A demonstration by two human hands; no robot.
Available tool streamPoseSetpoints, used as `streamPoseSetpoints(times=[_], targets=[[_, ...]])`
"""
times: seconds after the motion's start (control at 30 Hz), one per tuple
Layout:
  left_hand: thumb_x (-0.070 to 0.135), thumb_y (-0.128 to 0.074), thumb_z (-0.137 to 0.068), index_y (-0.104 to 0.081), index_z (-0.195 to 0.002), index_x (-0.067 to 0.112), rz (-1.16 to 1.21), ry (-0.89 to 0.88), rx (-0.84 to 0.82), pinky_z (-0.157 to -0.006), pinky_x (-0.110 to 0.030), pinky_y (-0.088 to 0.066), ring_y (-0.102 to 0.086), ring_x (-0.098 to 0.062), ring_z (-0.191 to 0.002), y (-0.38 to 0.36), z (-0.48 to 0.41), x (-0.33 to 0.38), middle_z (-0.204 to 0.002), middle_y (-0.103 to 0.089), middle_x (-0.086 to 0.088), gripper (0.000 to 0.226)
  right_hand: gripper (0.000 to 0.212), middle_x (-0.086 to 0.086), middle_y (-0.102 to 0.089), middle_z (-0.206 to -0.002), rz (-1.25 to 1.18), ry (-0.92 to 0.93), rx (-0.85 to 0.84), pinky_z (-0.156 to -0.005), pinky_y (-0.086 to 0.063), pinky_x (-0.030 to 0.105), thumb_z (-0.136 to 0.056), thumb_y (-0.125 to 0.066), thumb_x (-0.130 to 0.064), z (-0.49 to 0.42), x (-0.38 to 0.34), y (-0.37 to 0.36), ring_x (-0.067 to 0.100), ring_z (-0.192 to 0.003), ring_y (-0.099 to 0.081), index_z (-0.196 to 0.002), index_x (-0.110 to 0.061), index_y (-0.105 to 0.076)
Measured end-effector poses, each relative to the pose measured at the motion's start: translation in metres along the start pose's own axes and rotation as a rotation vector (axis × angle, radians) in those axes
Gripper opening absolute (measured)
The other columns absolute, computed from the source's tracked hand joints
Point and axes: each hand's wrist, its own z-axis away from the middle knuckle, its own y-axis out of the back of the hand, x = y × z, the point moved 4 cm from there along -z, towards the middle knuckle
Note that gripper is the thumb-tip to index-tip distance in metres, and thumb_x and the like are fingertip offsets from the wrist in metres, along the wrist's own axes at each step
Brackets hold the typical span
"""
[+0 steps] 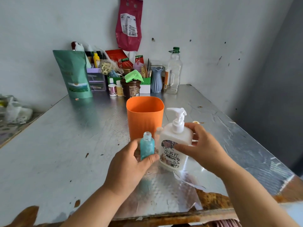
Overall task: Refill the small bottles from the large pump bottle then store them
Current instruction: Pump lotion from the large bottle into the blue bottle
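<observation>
Teal bottle (147, 148) in left hand (129, 163), beside pump bottle (174, 145)

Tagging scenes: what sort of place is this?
Probably a home storage corner: a foil-covered table against a scuffed wall, its back edge crowded with a green pouch, a brown jar and a clear bottle.

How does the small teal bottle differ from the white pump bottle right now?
The small teal bottle is much smaller and translucent; the white pump bottle is large, opaque, labelled. The teal bottle's neck is uncapped; the pump bottle has its pump fitted. The left hand grips the teal one, the right hand the pump bottle. Both are roughly upright.
</observation>
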Motion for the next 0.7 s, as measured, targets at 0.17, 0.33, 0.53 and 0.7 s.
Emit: streamPoseSetpoints(times=[0.17, 0.33, 0.53, 0.7], targets=[[0.055, -0.076, -0.073, -0.06, -0.113, 0.036, -0.04, 0.026, -0.004, -0.077, -0.036, -0.056, -0.067, -0.007, -0.086, 0.009, -0.009, 0.008, -0.099, -0.071, 0.015, 0.047, 0.056, -0.013, -0.063, -0.117, 0.011, 0.01, -0.295, -0.092, -0.052, 0.029, -0.081, -0.065, -0.009, -0.002, -0.012, 0.006, 0.002, -0.106, -0.06, -0.125, -0.04, -0.049], [0.055, -0.074, -0.076, -0.06, -0.11, 0.032, -0.151, 0.021, 0.0, -0.075, -0.04, -0.054, -0.066, -0.018, -0.092, 0.015, -0.027, 0.025, -0.099, -0.071, 0.009, 0.043, 0.026, 0.002, -0.071, -0.103, -0.468, -0.053, 0.05, -0.093, -0.049, 0.04, -0.095, -0.041, -0.013, -0.023, -0.058, 0.031, 0.02, -0.099, -0.063, -0.106, -0.017, -0.065], [0.051, -0.068, -0.084, -0.057, -0.116, 0.035, -0.286, 0.007, -0.024, -0.078, -0.036, -0.053, -0.063, -0.018, -0.099, 0.015, -0.042, 0.043, -0.11, -0.066, 0.009, 0.038, 0.036, 0.023, -0.061, -0.118, -0.097, -0.115, -0.016, -0.091, -0.047, 0.047, -0.098, -0.034, -0.018, -0.047, -0.089, -0.001, 0.033, -0.1, -0.058, -0.118, 0.004, -0.055], [0.045, -0.069, -0.085, -0.054, -0.119, 0.036, -0.311, -0.04, -0.036, -0.073, -0.027, -0.042, -0.059, -0.016, -0.103, 0.016, -0.048, 0.053, -0.117, -0.063, 0.011, 0.039, 0.038, 0.026, -0.055, -0.127, -0.105, -0.185, -0.019, -0.081, -0.045, 0.04, -0.095, -0.04, -0.017, -0.05, -0.081, -0.007, 0.023, -0.089, -0.05, -0.122, 0.006, -0.054]])
